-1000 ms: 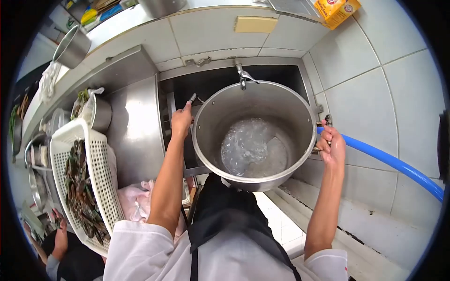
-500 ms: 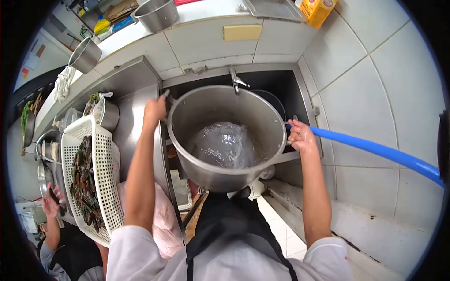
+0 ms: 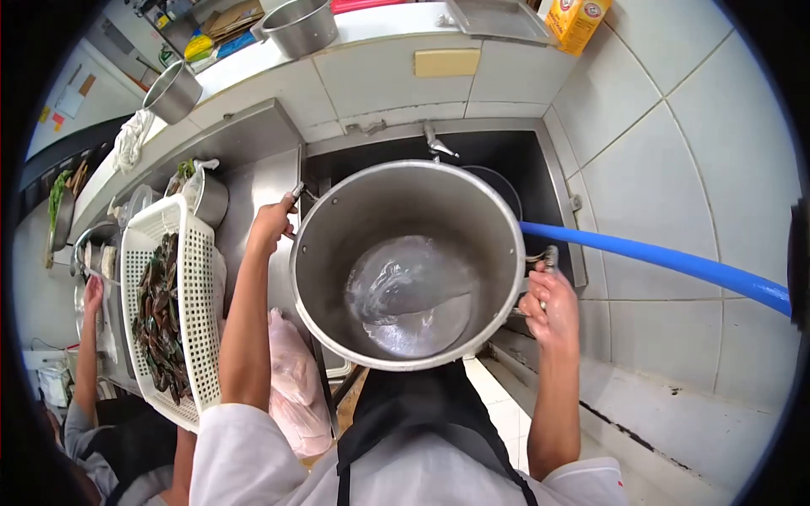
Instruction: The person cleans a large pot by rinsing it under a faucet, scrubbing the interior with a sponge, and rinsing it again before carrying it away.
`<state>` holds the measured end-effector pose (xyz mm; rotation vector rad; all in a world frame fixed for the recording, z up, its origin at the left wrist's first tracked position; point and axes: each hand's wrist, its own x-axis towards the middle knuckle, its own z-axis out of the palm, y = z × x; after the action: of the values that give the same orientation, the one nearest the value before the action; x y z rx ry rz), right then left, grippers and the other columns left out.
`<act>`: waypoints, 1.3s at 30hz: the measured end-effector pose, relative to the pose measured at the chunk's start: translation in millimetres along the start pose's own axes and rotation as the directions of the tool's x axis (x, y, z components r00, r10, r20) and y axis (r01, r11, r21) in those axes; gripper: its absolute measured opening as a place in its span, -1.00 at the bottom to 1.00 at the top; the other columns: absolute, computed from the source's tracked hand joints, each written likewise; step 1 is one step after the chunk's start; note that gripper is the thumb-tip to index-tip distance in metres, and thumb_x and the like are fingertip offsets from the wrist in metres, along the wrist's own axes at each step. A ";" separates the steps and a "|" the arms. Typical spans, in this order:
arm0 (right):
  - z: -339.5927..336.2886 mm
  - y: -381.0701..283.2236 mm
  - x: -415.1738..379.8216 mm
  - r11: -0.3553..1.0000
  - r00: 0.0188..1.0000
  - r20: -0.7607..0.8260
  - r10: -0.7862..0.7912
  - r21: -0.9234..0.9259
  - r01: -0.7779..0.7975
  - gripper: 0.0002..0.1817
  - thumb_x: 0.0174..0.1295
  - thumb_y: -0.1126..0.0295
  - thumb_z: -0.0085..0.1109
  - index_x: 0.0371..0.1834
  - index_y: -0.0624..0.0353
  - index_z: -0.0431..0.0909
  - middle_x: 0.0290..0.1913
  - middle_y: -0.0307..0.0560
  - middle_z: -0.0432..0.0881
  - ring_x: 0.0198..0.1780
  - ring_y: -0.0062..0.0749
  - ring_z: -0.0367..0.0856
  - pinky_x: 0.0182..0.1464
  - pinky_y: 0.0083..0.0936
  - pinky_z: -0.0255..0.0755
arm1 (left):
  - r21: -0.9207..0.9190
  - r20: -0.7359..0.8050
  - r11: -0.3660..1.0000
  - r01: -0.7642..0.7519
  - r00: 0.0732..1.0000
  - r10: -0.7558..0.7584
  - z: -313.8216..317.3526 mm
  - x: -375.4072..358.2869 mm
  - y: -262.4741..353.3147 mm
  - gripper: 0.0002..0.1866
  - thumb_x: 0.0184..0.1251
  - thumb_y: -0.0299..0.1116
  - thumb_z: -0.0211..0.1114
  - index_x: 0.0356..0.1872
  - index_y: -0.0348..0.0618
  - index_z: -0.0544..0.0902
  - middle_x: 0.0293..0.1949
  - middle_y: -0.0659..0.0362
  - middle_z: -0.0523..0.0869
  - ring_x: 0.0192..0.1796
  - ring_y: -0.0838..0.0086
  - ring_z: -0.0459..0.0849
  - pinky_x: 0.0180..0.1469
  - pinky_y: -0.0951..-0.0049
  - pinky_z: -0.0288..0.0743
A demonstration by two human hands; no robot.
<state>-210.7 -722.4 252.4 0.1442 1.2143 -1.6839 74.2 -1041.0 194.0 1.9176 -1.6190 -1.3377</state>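
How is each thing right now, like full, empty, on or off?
Big pot: held, some water inside
Left hand: closed on a pot handle
Right hand: closed on the other handle
Tap: can't tell if it's on
White basket: holds many dark shells
Blue hose: stretched out, not coiled

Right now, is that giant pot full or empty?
Neither: the pot holds a little water at the bottom, with bare metal wall showing high above it.

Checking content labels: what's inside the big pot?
The pot holds shallow, clear water. Anything right beneath its near rim is hidden by that rim.
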 end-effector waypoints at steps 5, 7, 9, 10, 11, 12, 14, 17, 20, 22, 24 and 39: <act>37.0 -9.6 -80.6 0.900 0.921 0.218 -0.324 -0.229 0.371 -0.85 0.08 0.54 -0.01 -0.36 0.14 0.23 -0.73 -0.42 0.16 -0.81 -0.79 -0.03 -0.80 -0.75 -0.14 | -0.357 -0.111 0.922 -0.153 0.986 0.121 -1.5 -50.7 -56.5 -0.53 0.16 0.15 0.09 -0.48 -0.12 0.47 -0.68 0.34 0.35 -0.55 0.64 0.37 -0.49 0.62 0.16; 54.8 -22.3 -105.0 0.825 0.879 0.294 -0.375 -0.328 0.461 -0.85 0.07 0.53 0.01 -0.37 0.13 0.24 -0.72 -0.43 0.16 -0.79 -0.81 -0.02 -0.79 -0.76 -0.15 | -0.464 -0.140 0.854 -0.236 0.971 0.193 17.9 -82.5 -64.2 -0.47 0.16 0.13 0.10 -0.32 -0.25 0.48 -0.52 0.25 0.45 -0.47 0.59 0.42 -0.41 0.56 0.31; 72.4 -40.7 -105.5 0.682 0.803 0.404 -0.438 -0.433 0.590 -0.85 0.05 0.52 0.05 -0.39 0.13 0.26 -0.71 -0.45 0.16 -0.76 -0.83 0.00 -0.77 -0.76 -0.17 | -0.486 -0.127 0.858 -0.168 0.985 0.120 34.5 -82.6 -78.7 -0.48 0.19 0.10 0.09 -0.21 -0.25 0.45 -0.45 0.24 0.49 -0.45 0.59 0.45 -0.35 0.58 0.37; 80.3 -50.7 -102.5 0.628 0.779 0.442 -0.445 -0.466 0.623 -0.86 0.05 0.51 0.06 -0.40 0.13 0.28 -0.70 -0.45 0.17 -0.74 -0.84 0.01 -0.76 -0.76 -0.18 | -0.512 -0.121 0.848 -0.134 0.989 0.084 48.0 -83.7 -82.9 -0.49 0.20 0.09 0.08 -0.18 -0.24 0.45 -0.42 0.24 0.51 -0.45 0.59 0.45 -0.34 0.58 0.38; 92.4 -61.3 -99.1 0.622 0.781 0.486 -0.393 -0.485 0.615 -0.86 0.05 0.50 0.08 -0.41 0.13 0.29 -0.70 -0.46 0.17 -0.73 -0.85 0.03 -0.75 -0.77 -0.18 | -0.558 -0.156 0.815 -0.157 0.984 0.082 67.4 -79.0 -92.9 -0.47 0.21 0.08 0.07 -0.10 -0.23 0.42 -0.35 0.19 0.52 -0.41 0.57 0.45 -0.30 0.57 0.37; 103.6 -67.9 -96.0 0.618 0.782 0.524 -0.337 -0.503 0.604 -0.87 0.05 0.50 0.09 -0.42 0.14 0.31 -0.69 -0.46 0.18 -0.72 -0.85 0.04 -0.74 -0.77 -0.18 | -0.599 -0.190 0.781 -0.178 0.979 0.077 82.8 -78.0 -98.3 -0.45 0.22 0.07 0.06 -0.01 -0.22 0.39 -0.28 0.15 0.53 -0.37 0.55 0.45 -0.26 0.55 0.36; 123.6 -69.0 -89.0 0.590 0.776 0.550 -0.309 -0.530 0.610 -0.88 0.06 0.51 0.08 -0.40 0.17 0.33 -0.68 -0.44 0.21 -0.69 -0.83 0.08 -0.71 -0.78 -0.12 | -0.670 -0.061 0.735 -0.104 0.994 0.086 99.0 -100.5 -86.9 -0.28 0.25 0.05 0.01 0.25 -0.30 0.09 0.10 -0.03 0.36 0.03 0.34 0.38 0.10 0.43 0.20; 151.0 -50.2 -81.0 0.518 0.761 0.580 -0.291 -0.573 0.635 -0.90 0.07 0.52 0.05 -0.35 0.24 0.37 -0.65 -0.40 0.25 -0.65 -0.79 0.14 -0.65 -0.77 -0.02 | -0.669 -0.116 0.726 -0.162 0.987 0.113 162.9 -56.7 -125.5 -0.29 0.26 0.10 -0.05 0.27 -0.19 0.05 0.14 0.02 0.28 0.18 0.33 0.26 0.17 0.35 0.11; 167.6 -32.4 -65.9 0.510 0.779 0.565 -0.273 -0.602 0.615 -0.85 0.08 0.53 0.03 -0.28 0.32 0.42 -0.61 -0.35 0.29 -0.60 -0.72 0.19 -0.58 -0.72 0.08 | -0.661 0.026 0.750 0.028 1.000 -0.014 184.7 -56.0 -115.5 -0.23 0.28 0.12 -0.14 0.31 -0.25 -0.07 0.29 -0.09 0.10 0.32 0.18 0.12 0.29 0.35 0.00; 176.0 -24.8 -56.0 0.457 0.786 0.522 -0.331 -0.640 0.618 -0.84 0.08 0.53 0.03 -0.26 0.33 0.43 -0.60 -0.35 0.28 -0.61 -0.72 0.18 -0.60 -0.72 0.05 | -0.748 0.220 0.646 0.154 0.975 0.022 194.0 -43.5 -117.1 -0.25 0.30 0.13 -0.22 0.33 -0.20 -0.13 0.33 -0.02 0.01 0.35 0.26 0.04 0.32 0.35 -0.10; 185.2 -22.6 -50.5 0.434 0.811 0.503 -0.299 -0.685 0.585 -0.77 0.09 0.53 0.01 -0.16 0.35 0.40 -0.60 -0.33 0.29 -0.61 -0.74 0.18 -0.65 -0.75 0.01 | -0.775 0.284 0.596 0.210 0.958 0.031 206.2 -21.3 -123.2 -0.25 0.29 0.15 -0.24 0.32 -0.19 -0.10 0.33 -0.01 0.03 0.34 0.25 0.05 0.32 0.33 -0.09; 219.1 33.4 -2.4 0.607 0.873 0.431 -0.227 -0.639 0.473 -0.57 0.12 0.55 0.01 0.06 0.38 0.17 -0.59 -0.20 0.32 -0.68 -0.71 0.16 -0.76 -0.74 0.03 | -0.547 0.603 0.792 0.272 0.784 0.147 245.9 40.2 -130.6 -0.08 0.12 0.41 -0.53 0.33 -0.12 -0.16 0.37 0.06 -0.18 0.40 0.27 -0.30 0.35 0.22 -0.32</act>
<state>-90.6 -887.5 338.9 -0.8958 1.6491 -1.3253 -42.1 -954.5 -47.2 1.1884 -1.0832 -2.3524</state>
